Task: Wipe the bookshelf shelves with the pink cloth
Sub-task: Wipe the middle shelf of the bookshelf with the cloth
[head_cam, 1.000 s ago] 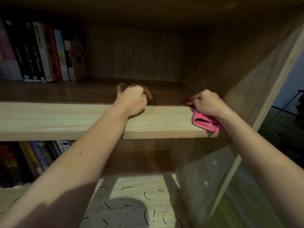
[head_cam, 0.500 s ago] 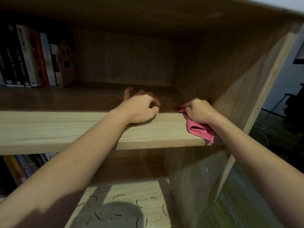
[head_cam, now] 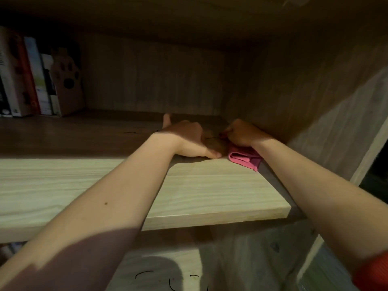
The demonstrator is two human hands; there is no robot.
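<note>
Both hands have pushed deeper onto the shelf (head_cam: 210, 185), toward its right corner. Right hand (head_cam: 241, 133) grips the bunched cloth (head_cam: 243, 157) beside the side wall (head_cam: 294, 101); left hand (head_cam: 189, 137) rests near it, loosely spread, holding nothing. Wiping this upper shelf is underway. Next, I judge, the cloth must sweep left over the strands (head_cam: 130, 132) toward the books (head_cam: 21, 80).

A wood-grain bookshelf (head_cam: 315, 101) stands in dim light, its upper compartment deep in shadow while the front strip of its shelf board (head_cam: 63, 185) catches the brightness. Upright books (head_cam: 25, 80) and a paw-print cutout (head_cam: 67, 80) line the far left.
</note>
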